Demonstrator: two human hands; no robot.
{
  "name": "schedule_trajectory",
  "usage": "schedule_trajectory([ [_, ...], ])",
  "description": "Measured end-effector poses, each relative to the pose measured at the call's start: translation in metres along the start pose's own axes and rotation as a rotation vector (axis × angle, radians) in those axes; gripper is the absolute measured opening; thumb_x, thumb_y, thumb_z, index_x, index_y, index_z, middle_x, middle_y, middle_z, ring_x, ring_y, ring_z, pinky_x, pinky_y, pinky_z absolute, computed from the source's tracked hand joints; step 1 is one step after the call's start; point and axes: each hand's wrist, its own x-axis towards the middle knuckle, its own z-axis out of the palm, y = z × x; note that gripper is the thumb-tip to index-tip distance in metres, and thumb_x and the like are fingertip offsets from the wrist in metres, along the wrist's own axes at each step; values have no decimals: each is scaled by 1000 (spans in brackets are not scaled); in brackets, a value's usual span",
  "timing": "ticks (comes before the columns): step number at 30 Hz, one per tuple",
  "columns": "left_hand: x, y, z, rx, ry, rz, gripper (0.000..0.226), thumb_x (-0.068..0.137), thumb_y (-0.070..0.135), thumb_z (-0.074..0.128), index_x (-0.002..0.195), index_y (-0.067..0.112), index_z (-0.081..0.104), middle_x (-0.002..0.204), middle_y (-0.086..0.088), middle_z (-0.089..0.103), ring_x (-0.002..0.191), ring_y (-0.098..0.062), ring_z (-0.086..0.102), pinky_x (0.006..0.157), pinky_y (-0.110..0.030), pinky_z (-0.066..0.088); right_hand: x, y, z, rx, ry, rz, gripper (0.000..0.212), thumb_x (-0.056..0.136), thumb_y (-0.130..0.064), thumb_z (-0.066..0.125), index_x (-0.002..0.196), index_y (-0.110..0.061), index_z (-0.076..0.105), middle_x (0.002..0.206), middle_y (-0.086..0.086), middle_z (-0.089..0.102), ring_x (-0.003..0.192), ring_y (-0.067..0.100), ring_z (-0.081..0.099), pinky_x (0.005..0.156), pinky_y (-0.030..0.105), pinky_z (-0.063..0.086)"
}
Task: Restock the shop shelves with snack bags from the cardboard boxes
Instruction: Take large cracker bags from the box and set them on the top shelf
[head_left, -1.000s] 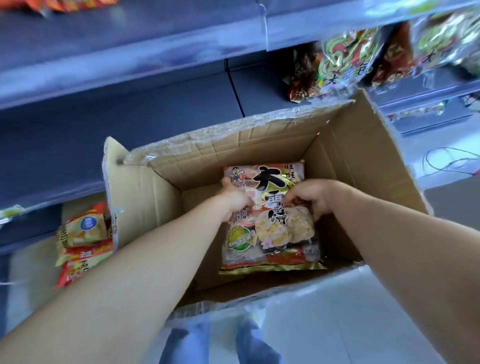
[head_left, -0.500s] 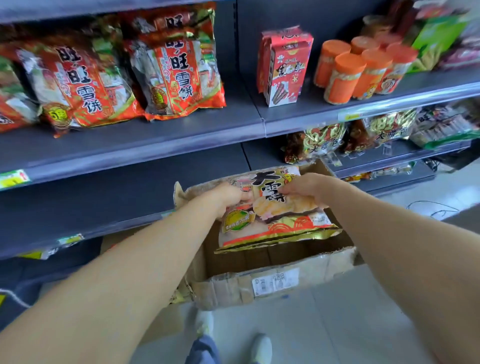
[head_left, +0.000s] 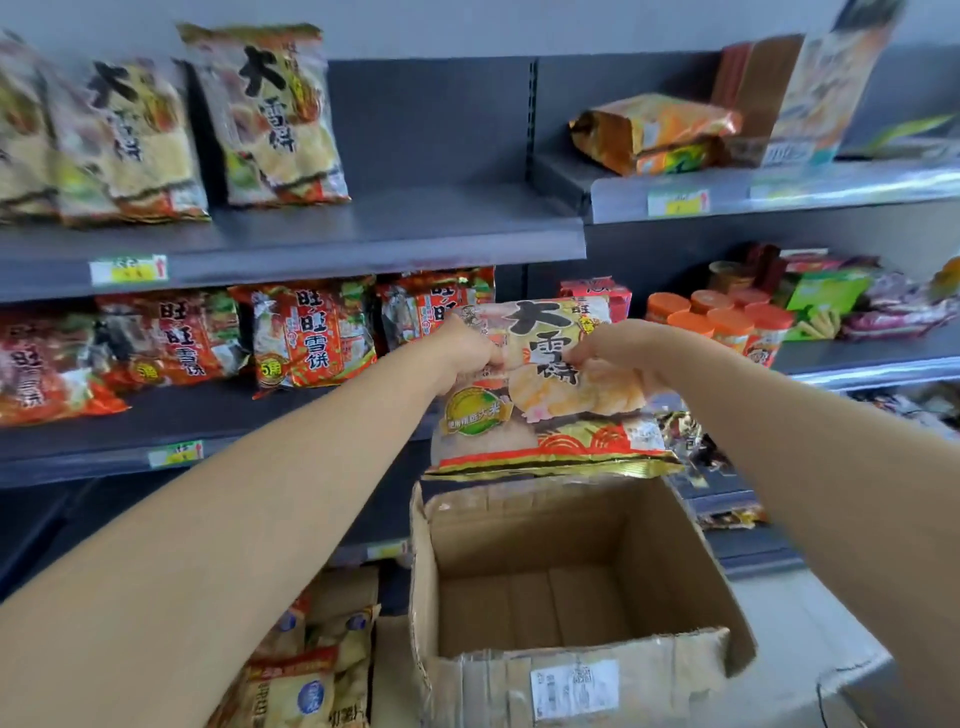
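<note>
Snack bag (head_left: 561, 431), gripped by left hand (head_left: 467, 353) and right hand (head_left: 615, 348) fingers, hangs over the open cardboard box (head_left: 519, 530).

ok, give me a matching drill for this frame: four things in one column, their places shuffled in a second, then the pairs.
Things:
1. held bag
2. box
3. orange-lid tubs
4. red bags

Places:
A. right middle shelf
B. open, under the held bag
C. left middle shelf
D. gripped by left hand and right hand

Pairs: 1-D, 2-B, 3-A, 4-C.
</note>
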Motion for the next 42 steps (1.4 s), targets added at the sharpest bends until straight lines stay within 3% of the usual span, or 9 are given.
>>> schedule_trajectory([
  [6, -13, 48, -62, -63, 164, 159, 85, 79, 11, 72, 147, 16, 22, 128, -13, 54, 110, -28, 58, 71, -31, 53, -6, -70, -22, 85, 55, -175, 62, 89, -24, 63, 142, -8, 35, 151, 7, 34, 135, 32, 37, 113, 46, 31],
  [11, -7, 78, -114, -133, 296, 292, 96, 75, 2, 70, 151, 30, 18, 141, -9, 47, 116, -29, 56, 81, -39, 55, 5, -129, -20, 194, 176, -328, 75, 79, -29, 74, 140, -6, 36, 135, 4, 49, 121, 30, 53, 103, 46, 45],
  [15, 20, 98, -149, -105, 421, 378, 89, 82, 0, 67, 152, 12, 14, 152, -9, 30, 132, -25, 40, 83, -25, 42, 32, -178, -14, 345, 216, -455, 89, 68, -25, 79, 141, -9, 30, 131, 8, 49, 114, 30, 54, 97, 46, 48],
  [21, 98, 127, -207, -118, 496, 440, 79, 82, 0, 67, 148, 9, 25, 145, -12, 40, 127, -27, 44, 92, -31, 41, 93, -253, -14, 436, 365, -581, 59, 81, -12, 71, 128, -9, 36, 111, 6, 52, 98, 23, 54, 84, 35, 48],
  [26, 171, 143, -240, -158, 462, 499, 71, 86, -10, 58, 147, 14, 30, 113, -5, 48, 84, -13, 53, 57, -17, 41, 159, -305, -13, 441, 488, -609, 62, 80, -15, 69, 132, -16, 37, 119, 6, 57, 106, 25, 58, 92, 38, 51],
  [34, 269, 131, -267, -115, 358, 415, 81, 87, -13, 52, 152, 23, 19, 145, -13, 40, 55, -9, 42, 44, -20, 36, 260, -325, 9, 377, 510, -446, 82, 70, -26, 73, 138, -33, 28, 128, 7, 53, 122, 35, 47, 103, 52, 41],
  [37, 291, 133, -270, -99, 327, 409, 86, 85, -13, 53, 152, 28, 18, 142, -13, 44, 62, -14, 50, 44, -22, 36, 273, -329, 13, 322, 548, -410, 86, 78, -25, 71, 145, -36, 18, 136, 7, 47, 127, 34, 40, 107, 51, 36],
  [39, 304, 133, -270, -88, 321, 406, 84, 85, -12, 52, 151, 28, 19, 138, -11, 48, 85, -24, 62, 47, -24, 40, 280, -334, 13, 306, 540, -391, 88, 79, -25, 70, 146, -36, 14, 139, 7, 44, 128, 35, 38, 109, 51, 34],
  [42, 318, 131, -270, -65, 335, 398, 80, 86, -11, 52, 151, 24, 22, 139, -8, 49, 108, -27, 59, 67, -32, 54, 289, -337, 15, 284, 510, -376, 93, 74, -27, 71, 146, -36, 12, 138, 7, 44, 127, 35, 40, 108, 52, 35],
])
